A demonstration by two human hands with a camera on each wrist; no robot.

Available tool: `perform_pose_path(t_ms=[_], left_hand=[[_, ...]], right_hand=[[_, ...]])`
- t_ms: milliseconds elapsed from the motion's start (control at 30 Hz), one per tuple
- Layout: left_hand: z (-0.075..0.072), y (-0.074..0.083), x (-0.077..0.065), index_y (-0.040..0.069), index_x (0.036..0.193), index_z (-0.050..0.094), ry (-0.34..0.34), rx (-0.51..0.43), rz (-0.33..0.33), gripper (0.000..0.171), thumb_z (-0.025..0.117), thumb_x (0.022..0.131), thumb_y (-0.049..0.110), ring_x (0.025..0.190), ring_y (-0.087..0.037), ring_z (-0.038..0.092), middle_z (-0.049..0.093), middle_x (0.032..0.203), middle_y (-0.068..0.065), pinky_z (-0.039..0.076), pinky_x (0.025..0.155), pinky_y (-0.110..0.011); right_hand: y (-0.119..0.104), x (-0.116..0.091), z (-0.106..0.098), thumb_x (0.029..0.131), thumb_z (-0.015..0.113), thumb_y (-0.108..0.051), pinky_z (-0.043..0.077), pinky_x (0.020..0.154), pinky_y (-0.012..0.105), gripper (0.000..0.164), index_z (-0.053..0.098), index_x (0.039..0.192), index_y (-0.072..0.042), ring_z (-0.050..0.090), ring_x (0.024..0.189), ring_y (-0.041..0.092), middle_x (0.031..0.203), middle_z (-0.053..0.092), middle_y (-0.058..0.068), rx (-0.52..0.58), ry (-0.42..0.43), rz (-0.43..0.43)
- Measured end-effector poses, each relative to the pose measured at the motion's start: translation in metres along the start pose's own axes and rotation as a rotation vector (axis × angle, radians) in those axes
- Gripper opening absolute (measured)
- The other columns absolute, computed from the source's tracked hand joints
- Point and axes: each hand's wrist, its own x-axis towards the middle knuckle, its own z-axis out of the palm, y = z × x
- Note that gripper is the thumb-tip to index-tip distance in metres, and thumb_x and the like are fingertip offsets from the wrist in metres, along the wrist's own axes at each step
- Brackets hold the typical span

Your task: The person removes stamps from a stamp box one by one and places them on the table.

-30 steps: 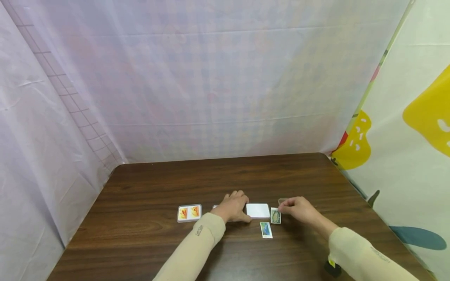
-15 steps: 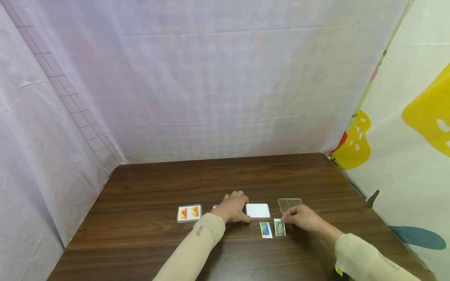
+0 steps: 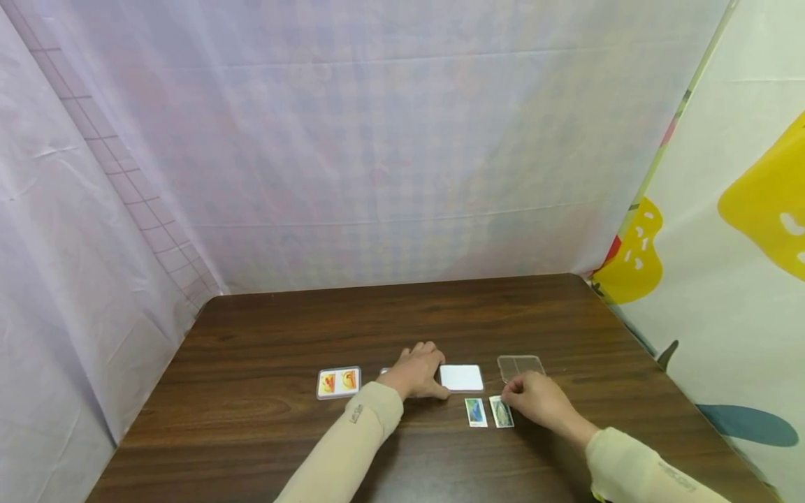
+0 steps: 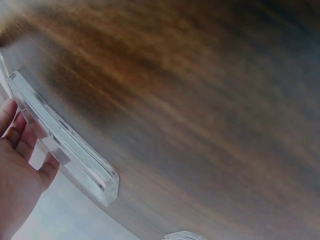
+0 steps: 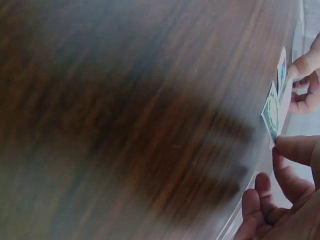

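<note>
Between thumb and forefinger, my right hand (image 3: pixel 539 402) pinches the upper corner of a green stamp (image 3: pixel 502 413) with a white border, low over the table. To its left lies a blue stamp (image 3: pixel 476 413). My left hand (image 3: pixel 415 372) rests spread, thumb and fingertips at the left edge of a white card in a clear case (image 3: pixel 462 378). Beneath that hand another clear case (image 3: pixel 385 370) is mostly hidden. The left wrist view shows the fingers beside a clear case (image 4: pixel 65 140), partly seen through its plastic.
A clear case (image 3: pixel 339 382) with two orange pictures lies at the left. Behind my right hand is a transparent divided plastic piece (image 3: pixel 520 365). The brown wood-grain table (image 3: pixel 283 328) reaches back to a pale curtain (image 3: pixel 390 154), with a patterned sheet (image 3: pixel 723 279) at the right.
My right hand has brought the green stamp toward me, from beside the white card to beside the blue stamp, uncovering the transparent piece. The left hand has stayed in place.
</note>
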Motion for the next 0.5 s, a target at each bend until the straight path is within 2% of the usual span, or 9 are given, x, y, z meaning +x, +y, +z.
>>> perform_pose_path(t_ms=[333, 500], left_hand=[[0.0001, 0.0006, 0.0004, 0.013, 0.123, 0.062, 0.0, -0.001, -0.004, 0.058, 0.078, 0.078, 0.046, 0.12, -0.018, 0.046, 0.052, 0.122, 0.002, 0.036, 0.102, -0.038], [-0.0007, 0.0006, -0.0003, 0.012, 0.123, 0.062, 0.007, 0.003, 0.002, 0.058, 0.079, 0.078, 0.045, 0.119, -0.018, 0.046, 0.052, 0.121, 0.001, 0.037, 0.1, -0.037]], right_hand=[[-0.0007, 0.0008, 0.0033, 0.08, 0.076, -0.021, 0.041, 0.061, 0.035, 0.01, 0.069, 0.073, -0.019, 0.048, 0.063, 0.012, 0.07, 0.061, -0.007, -0.009, 0.001, 0.012], [0.0008, 0.002, 0.0016, 0.08, 0.076, -0.022, 0.043, 0.062, 0.036, 0.007, 0.071, 0.078, -0.018, 0.05, 0.066, 0.013, 0.075, 0.065, -0.005, -0.016, 0.009, 0.041]])
